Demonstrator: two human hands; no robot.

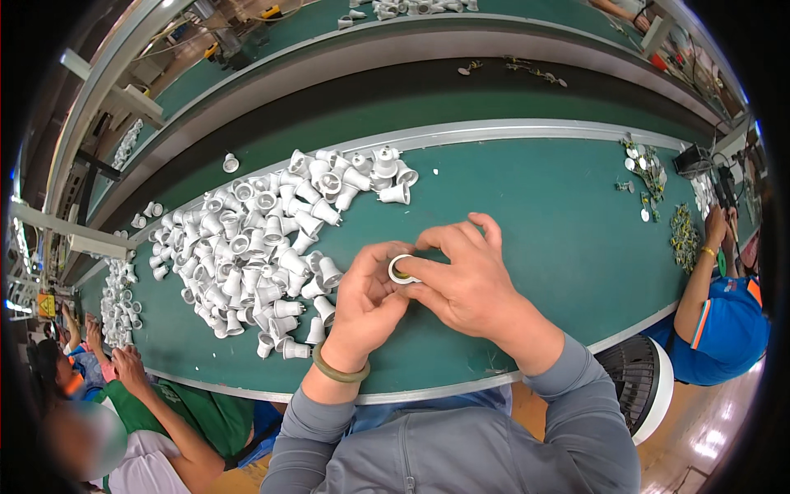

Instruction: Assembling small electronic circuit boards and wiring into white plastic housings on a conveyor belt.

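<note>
White cup (394, 271) between the fingers (434, 272)

A green-topped, metal-edged bench (568, 214) stands over a glossy tan floor (699, 420).

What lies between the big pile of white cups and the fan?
In the head view, the left hand and right hand, both on one white cup, above the green tabletop.
</note>
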